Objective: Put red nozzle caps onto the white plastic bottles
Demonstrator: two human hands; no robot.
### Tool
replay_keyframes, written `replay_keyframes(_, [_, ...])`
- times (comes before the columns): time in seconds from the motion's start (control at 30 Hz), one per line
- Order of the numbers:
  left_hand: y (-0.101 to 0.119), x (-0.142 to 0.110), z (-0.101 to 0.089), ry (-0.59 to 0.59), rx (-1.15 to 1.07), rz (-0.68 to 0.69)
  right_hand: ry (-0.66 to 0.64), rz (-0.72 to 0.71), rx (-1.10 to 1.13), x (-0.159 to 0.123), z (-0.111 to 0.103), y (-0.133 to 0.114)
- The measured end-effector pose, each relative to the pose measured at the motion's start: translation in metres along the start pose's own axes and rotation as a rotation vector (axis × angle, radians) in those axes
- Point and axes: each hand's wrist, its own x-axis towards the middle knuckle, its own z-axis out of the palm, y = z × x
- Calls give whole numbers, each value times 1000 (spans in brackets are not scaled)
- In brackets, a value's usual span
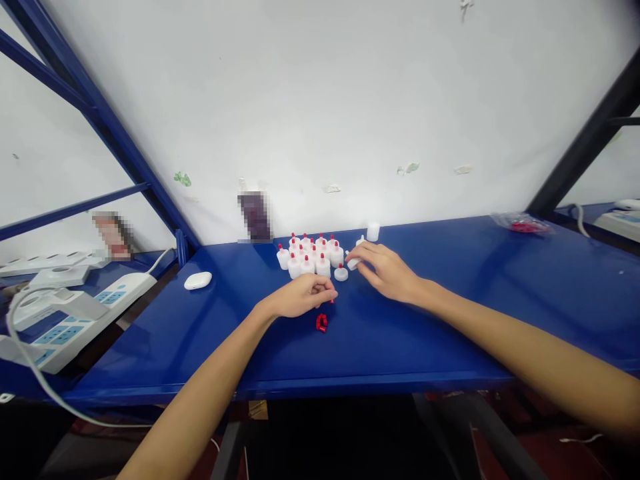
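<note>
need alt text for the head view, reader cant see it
A left hand pinches a small red piece while the right hand holds a white piece above a blue table. White bottles with red tips stand clustered beyond the left hand; loose red pieces lie nearer the camera.

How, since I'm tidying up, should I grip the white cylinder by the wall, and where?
The cylinder is probably best gripped by its straight sides, from the right: it stands upright, the wall behind, the right hand in front.

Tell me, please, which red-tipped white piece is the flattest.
The low piece between the left hand and right hand; the clustered pieces stand taller.
</note>
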Motion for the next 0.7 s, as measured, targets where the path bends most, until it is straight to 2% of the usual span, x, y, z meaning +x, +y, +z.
replay_keyframes(0.1, [3,0,1,102,38,64,-61,-79,-9,0,-4,-14])
replay_keyframes(0.2, [5,0,1,191,75,129,-116,-120,95,1,-9,-26])
replay_keyframes(0.4, [4,2,6,404,-12,159,-144,-199,218,-1,-10,-36])
replay_keyframes(0.57, [5,4,11,431,-73,192,-52,-340,26,-4,5,-30])
replay_keyframes(0.7, [2,5,14,448,-28,212,10,-348,-31,-5,10,-27])
